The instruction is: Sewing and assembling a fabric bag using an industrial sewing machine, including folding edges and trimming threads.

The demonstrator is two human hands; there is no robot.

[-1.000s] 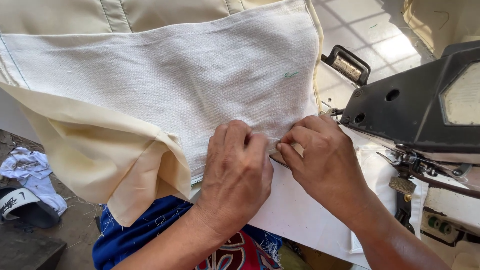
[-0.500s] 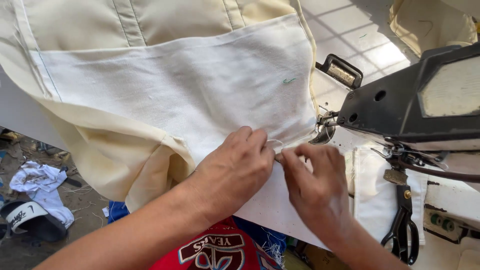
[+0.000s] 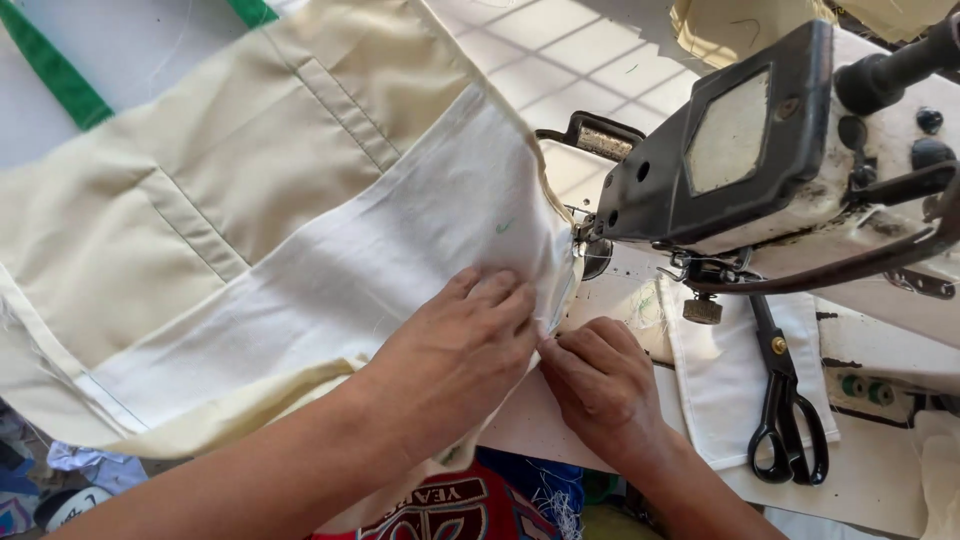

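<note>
Head view, one item in hand: cream fabric piece [image 3: 250, 210] with a white lining panel [image 3: 330, 300] sewn across it, spread from upper left to centre frame, its right edge reaching the needle area of the sewing machine [image 3: 770, 160] at upper right. Left hand [image 3: 455, 355], fingers extended and flat, presses the white panel down at centre, just left of the fabric's right edge. Right hand [image 3: 600, 385], fingers curled, pinches that edge from below centre right, its thumb and forefinger closed on the fold; the two hands touch at the fingertips. Compared with half a second ago: fabric has swung up and left, showing more cream cloth and a seam line; both hands sit closer to the machine's presser foot. Black scissors [image 3: 785, 400] lie on a white cloth piece [image 3: 720, 380] at right, well apart from the hands. Machine table [image 3: 870, 480] shows open surface at lower right; the fabric's lower edge overhangs the table at lower left.
</note>
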